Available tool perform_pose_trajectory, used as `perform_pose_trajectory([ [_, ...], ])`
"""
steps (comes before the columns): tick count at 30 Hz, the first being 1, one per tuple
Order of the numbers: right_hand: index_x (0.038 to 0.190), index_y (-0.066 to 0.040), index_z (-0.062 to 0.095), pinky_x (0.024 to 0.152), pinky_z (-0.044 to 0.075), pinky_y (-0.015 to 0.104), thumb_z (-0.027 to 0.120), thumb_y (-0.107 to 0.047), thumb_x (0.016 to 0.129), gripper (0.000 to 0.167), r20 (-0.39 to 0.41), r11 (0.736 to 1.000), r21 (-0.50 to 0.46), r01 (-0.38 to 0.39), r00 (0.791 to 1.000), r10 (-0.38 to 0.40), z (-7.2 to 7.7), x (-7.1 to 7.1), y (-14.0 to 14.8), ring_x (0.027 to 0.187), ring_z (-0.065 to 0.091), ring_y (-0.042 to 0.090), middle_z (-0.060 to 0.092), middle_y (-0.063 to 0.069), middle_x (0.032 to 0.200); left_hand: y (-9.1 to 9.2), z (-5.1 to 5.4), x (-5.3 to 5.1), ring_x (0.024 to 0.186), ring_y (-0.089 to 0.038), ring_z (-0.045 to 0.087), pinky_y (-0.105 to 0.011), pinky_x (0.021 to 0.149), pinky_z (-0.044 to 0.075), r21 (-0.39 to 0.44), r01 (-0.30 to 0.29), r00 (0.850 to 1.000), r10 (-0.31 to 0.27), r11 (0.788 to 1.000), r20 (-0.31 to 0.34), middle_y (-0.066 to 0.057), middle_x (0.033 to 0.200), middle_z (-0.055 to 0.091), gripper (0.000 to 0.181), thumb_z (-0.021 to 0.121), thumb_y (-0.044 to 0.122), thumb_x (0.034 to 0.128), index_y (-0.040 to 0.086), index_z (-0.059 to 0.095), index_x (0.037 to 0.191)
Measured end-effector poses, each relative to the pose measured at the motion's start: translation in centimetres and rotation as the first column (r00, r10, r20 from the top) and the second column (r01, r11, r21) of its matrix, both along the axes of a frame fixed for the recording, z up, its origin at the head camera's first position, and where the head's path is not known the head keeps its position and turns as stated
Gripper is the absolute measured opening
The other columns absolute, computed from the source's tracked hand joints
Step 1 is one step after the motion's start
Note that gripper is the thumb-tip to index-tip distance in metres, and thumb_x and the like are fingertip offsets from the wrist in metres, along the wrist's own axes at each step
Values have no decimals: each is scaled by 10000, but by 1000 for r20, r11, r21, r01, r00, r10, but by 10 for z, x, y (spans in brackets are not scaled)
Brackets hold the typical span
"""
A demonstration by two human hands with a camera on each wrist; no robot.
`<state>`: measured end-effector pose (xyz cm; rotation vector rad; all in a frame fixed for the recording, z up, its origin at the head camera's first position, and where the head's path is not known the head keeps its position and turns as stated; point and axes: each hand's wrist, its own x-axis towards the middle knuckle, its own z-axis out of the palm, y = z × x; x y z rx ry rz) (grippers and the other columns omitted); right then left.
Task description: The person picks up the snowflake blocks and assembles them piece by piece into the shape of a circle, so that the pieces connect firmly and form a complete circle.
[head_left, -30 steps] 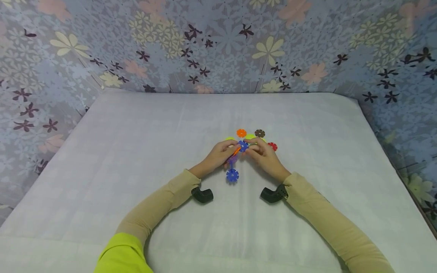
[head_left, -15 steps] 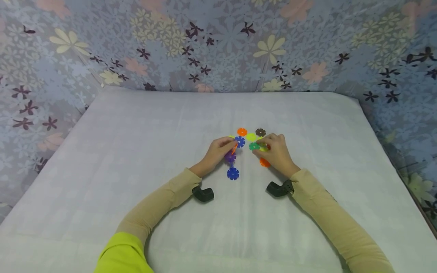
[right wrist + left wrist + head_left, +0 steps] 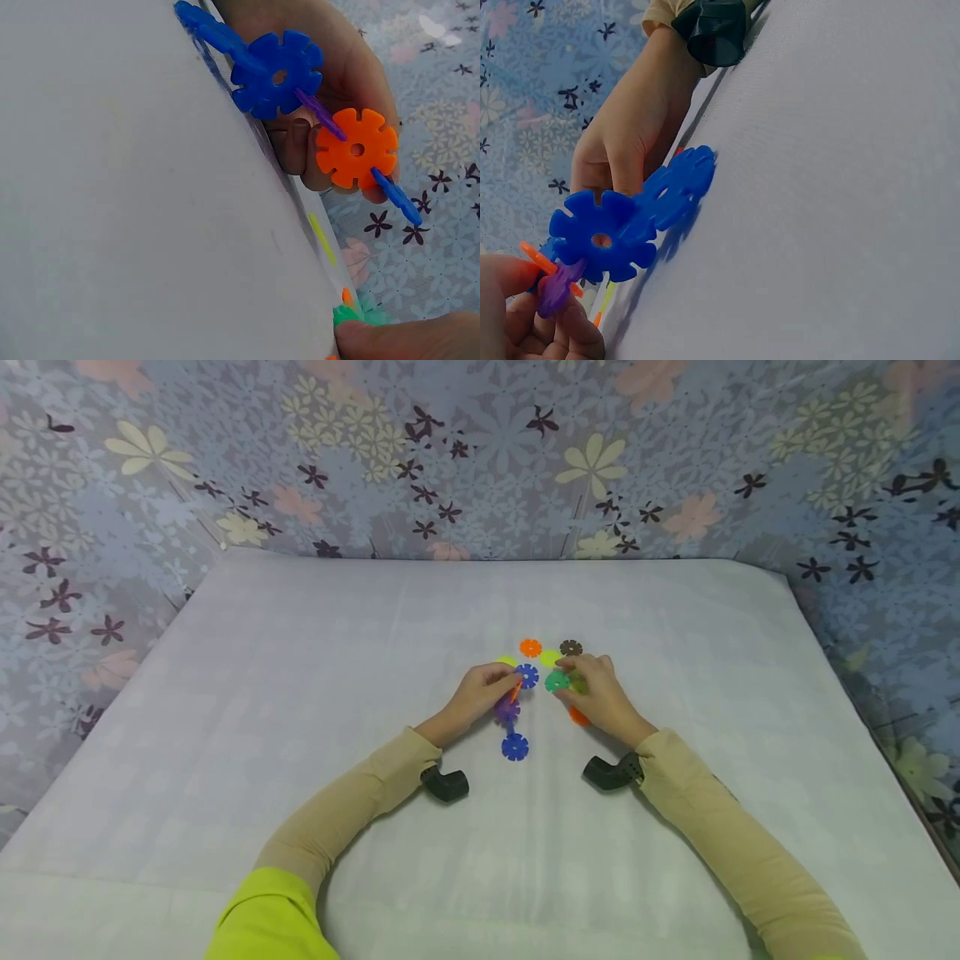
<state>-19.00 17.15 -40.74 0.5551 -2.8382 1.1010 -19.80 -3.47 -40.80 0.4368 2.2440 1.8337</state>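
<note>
My left hand [image 3: 477, 693] pinches a chain of interlocking snowflake discs with notched rims. In the right wrist view the chain runs from slanted and upright blue discs [image 3: 262, 90] through a purple disc [image 3: 321, 115] and an orange disc [image 3: 337, 165] to an edge-on blue disc [image 3: 397, 199]. That last blue disc sits at the chain's far end in the head view, facing my right hand. My right hand [image 3: 602, 697] pinches a green snowflake disc [image 3: 557, 682] between thumb and fingers. A small gap separates the green disc from the chain.
Loose discs lie on the white-covered table [image 3: 300, 643] around the hands: an orange one [image 3: 530, 647], a brown one [image 3: 571, 647], yellow ones [image 3: 549, 657], and another orange one [image 3: 578, 717] under the right hand. Patterned fabric [image 3: 480, 460] rises behind the table.
My right hand has moved right, away from the blue disc at the chain's end, and now holds the green disc. The left hand has kept its grip with little movement.
</note>
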Motion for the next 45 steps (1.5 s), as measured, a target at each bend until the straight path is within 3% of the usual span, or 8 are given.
perform_pose_trajectory([
  [5,1055,37,601,744,315,393,635,-47,823,249,-45,999,-32,-3,999,1,0,0,-1,891,371,288,561,163,1005,-1,1,0,682,-118,436,-214,654,358,-49,10,1000,-11,999,-20,-28,741,529,213,524,145,915,-46,617,931],
  [9,956,-4,651,668,339,329,624,-16,827,132,-163,987,-158,-26,987,0,-1,2,-2,768,438,232,596,104,909,-1,-1,-3,724,-126,448,-219,702,362,-66,10,999,-13,998,-47,-37,758,546,225,514,163,920,-33,624,909],
  [12,927,-4,649,655,421,249,635,3,813,115,-198,964,-261,-54,980,1,0,4,-4,739,536,198,612,94,886,-1,-1,-3,739,-128,453,-223,720,363,-76,18,998,-23,997,-61,-42,765,554,226,512,163,922,-29,622,876],
  [18,887,47,640,680,457,197,642,68,778,110,-195,919,-380,-105,980,31,1,7,-6,758,590,243,633,136,859,-2,-1,-3,741,-119,466,-217,743,371,-113,20,996,-30,993,-80,-41,779,583,231,515,166,919,-24,635,866],
  [25,884,111,628,697,454,200,590,132,790,103,-175,895,-423,-140,982,71,24,22,-14,766,569,277,597,200,876,-1,-1,-3,688,-106,442,-211,691,372,-110,28,998,-34,994,-58,-30,743,564,232,524,156,913,-37,644,868],
  [34,866,127,640,671,466,204,611,176,744,134,-211,869,-456,-193,972,105,22,23,-16,711,578,274,593,216,806,-2,-1,-1,705,-116,442,-210,697,376,-131,75,993,-86,989,-79,-30,742,549,218,530,131,911,-53,646,892],
  [42,896,141,557,679,475,220,599,173,757,149,-127,854,-504,-131,989,77,21,23,-17,758,613,268,604,247,845,-1,0,-1,624,-102,421,-217,587,355,-20,72,997,-72,997,9,-13,681,522,217,534,147,904,-47,623,862],
  [45,902,115,538,669,474,211,598,162,766,156,-108,839,-533,-111,992,62,11,17,-16,764,611,255,601,236,847,-1,0,-1,591,-97,435,-214,548,358,16,78,997,-79,997,28,-11,663,520,202,544,142,900,-48,608,883],
])
